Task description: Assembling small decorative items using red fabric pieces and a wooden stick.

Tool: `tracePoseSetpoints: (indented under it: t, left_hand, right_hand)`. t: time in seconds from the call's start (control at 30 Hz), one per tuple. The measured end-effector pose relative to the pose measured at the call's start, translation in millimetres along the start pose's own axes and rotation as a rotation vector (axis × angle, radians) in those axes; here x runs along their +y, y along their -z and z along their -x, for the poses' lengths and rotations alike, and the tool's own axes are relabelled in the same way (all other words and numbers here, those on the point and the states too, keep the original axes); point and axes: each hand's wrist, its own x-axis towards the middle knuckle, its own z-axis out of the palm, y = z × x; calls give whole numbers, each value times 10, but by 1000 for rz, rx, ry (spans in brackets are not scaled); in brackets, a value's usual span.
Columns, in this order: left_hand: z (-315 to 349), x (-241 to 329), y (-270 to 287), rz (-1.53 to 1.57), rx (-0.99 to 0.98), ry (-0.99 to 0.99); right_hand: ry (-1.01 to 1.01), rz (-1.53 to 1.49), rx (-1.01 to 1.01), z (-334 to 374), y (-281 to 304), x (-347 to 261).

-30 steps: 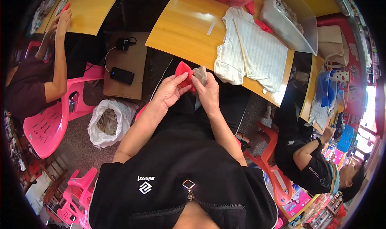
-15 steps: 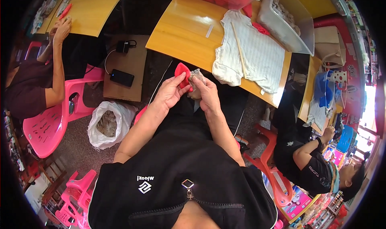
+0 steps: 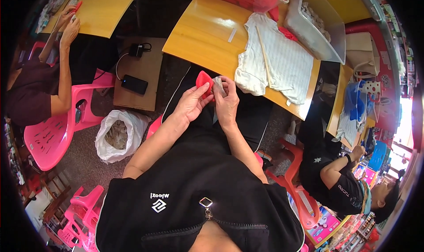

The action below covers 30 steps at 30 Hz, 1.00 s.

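My left hand (image 3: 191,104) pinches a small, smooth red piece (image 3: 203,78) with a pointed top, thumb across its front. Right beside it, my right hand (image 3: 227,107) has its fingers curled on a crumpled, greyish, filmy piece (image 3: 217,85). The two pieces are close together above my lap, short of the table's near edge; whether they are joined I cannot tell. My right fingers hide most of the greyish piece.
Ahead stands a yellow table (image 3: 198,28) with a white striped cloth (image 3: 289,59), a thin stick (image 3: 263,53), a clear bin (image 3: 304,35) and a red tub (image 3: 247,0). A white sack (image 3: 104,139) sits on the floor at left. Co-workers sit on both sides.
My right fingers have curled over the greyish piece, which now shows less. The red piece has shifted slightly right. At left, a co-worker's hands have moved on a red piece.
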Motion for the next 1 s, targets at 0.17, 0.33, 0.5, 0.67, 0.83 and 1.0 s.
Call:
tracePoseSetpoints:
  t: [0.17, 0.33, 0.5, 0.67, 0.83, 1.0]
  left_hand:
    - [-62, -8, 52, 39, 22, -5]
    - [-75, -15, 32, 34, 27, -23]
    - [-89, -9, 99, -6, 38, -20]
    - [-14, 24, 51, -220, 50, -37]
    - [25, 28, 69, -455, 20, -4]
    - [-13, 46, 74, -401, -14, 6]
  right_hand:
    - [178, 155, 4, 4, 14, -3]
    - [66, 24, -13, 12, 29, 114]
    - [6, -17, -39, 24, 32, 90]
    - [-155, -7, -96, 21, 78, 31]
    - [-189, -82, -46, 5, 85, 84]
    - [-308, -347, -83, 27, 18, 239]
